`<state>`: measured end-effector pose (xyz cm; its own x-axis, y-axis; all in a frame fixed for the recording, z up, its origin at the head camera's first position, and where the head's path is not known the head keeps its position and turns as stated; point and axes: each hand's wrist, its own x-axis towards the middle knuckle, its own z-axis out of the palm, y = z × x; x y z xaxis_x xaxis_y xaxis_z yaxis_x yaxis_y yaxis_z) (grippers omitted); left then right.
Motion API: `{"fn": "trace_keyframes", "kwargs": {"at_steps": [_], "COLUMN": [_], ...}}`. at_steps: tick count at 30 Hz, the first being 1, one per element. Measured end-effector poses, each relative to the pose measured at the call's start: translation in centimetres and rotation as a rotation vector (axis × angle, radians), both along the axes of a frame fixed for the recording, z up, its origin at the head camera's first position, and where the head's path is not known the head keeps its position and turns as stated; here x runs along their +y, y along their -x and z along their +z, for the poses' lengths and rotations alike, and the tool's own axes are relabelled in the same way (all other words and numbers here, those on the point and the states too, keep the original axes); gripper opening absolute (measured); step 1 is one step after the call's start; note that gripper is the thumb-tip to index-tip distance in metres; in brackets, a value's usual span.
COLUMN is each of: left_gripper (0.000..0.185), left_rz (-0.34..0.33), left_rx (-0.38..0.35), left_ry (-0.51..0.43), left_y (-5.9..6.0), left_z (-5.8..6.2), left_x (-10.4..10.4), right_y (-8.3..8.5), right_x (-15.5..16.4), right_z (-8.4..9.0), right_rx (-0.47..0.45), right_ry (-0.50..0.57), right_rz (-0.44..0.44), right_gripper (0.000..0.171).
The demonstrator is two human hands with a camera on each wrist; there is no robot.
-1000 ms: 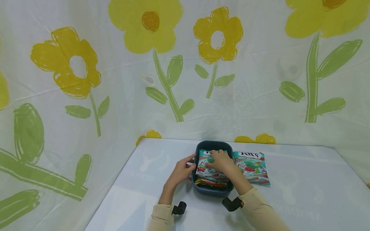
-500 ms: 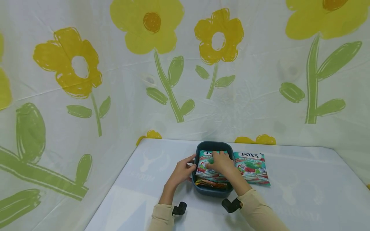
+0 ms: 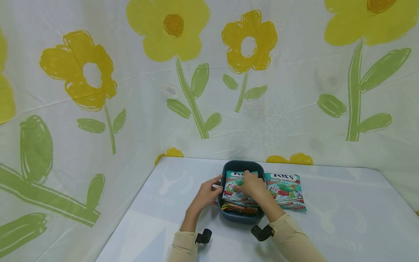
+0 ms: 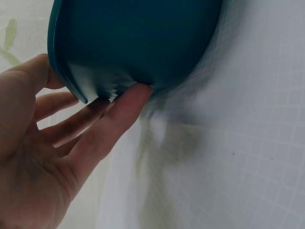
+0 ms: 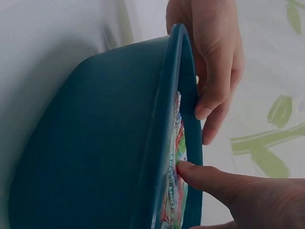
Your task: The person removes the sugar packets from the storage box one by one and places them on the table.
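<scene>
The right hand is hardly moving since a second ago, fingers still pressing the top candy bag flat in the tub; packing is settling. The left hand is still steadying the rim, fingers spread.

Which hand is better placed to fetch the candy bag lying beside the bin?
Likely the right hand: it rests on the packets in the bin, next to the loose candy bag on its right. The left hand steadies the bin's far side.
</scene>
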<state>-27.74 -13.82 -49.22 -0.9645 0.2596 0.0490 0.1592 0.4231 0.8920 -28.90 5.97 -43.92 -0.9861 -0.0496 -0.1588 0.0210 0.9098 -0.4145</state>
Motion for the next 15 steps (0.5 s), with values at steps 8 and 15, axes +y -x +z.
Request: {"fn": "trace_keyframes", "kwargs": {"at_steps": [8,15], "left_gripper": [0.053,0.053], "left_rz": [-0.004,-0.007], "left_rx": [0.001,0.002], "left_ry": [0.004,-0.001], "left_y": [0.08,0.01], "left_z": [-0.04,-0.17], "left_x": [-0.04,0.01], "right_y": [-0.03,-0.01], "right_x": [-0.04,-0.02], "right_z": [0.50,0.48], "right_rx": [-0.047,-0.039], "right_ry": [-0.010,-0.022], "right_rz": [-0.001,-0.011], "right_gripper": [0.092,0.097]}}
